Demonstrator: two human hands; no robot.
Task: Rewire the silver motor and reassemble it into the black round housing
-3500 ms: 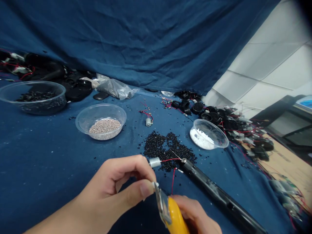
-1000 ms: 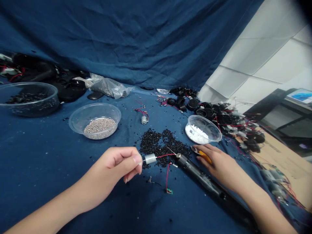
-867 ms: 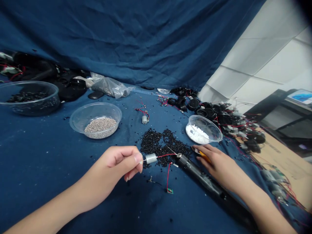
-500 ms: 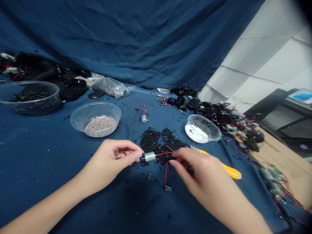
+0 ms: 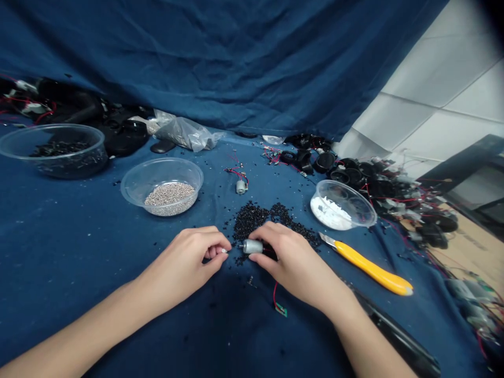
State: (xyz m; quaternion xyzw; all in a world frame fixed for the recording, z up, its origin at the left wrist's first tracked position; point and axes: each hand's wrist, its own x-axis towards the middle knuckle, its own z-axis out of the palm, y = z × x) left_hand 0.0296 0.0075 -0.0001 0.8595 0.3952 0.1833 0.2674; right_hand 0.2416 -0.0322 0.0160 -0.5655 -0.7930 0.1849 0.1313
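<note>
My hands meet low in the middle of the blue cloth, above a heap of black plastic granules (image 5: 258, 220). My right hand (image 5: 295, 262) grips a small silver DC motor (image 5: 252, 247) with its fingers. My left hand (image 5: 185, 260) is close beside the motor and pinches a tiny white piece (image 5: 224, 251) at its fingertips. The motor's red wire goes under my right hand and reappears below it, ending at a small green circuit board (image 5: 280, 310). A yellow utility knife (image 5: 370, 273) lies to the right, touching neither hand.
Transparent bowls hold silver granules (image 5: 162, 181), white flakes (image 5: 343, 205) and black pieces (image 5: 53, 149). Another motor with red wires (image 5: 241, 186) lies behind the granules. A long black tool (image 5: 397, 331) passes under my right forearm. Black parts and wires (image 5: 378, 189) are heaped back right.
My right hand has let go of the yellow knife, which now lies on the cloth, and has closed on the motor. The view has shifted slightly, and my left hand sits nearer the motor.
</note>
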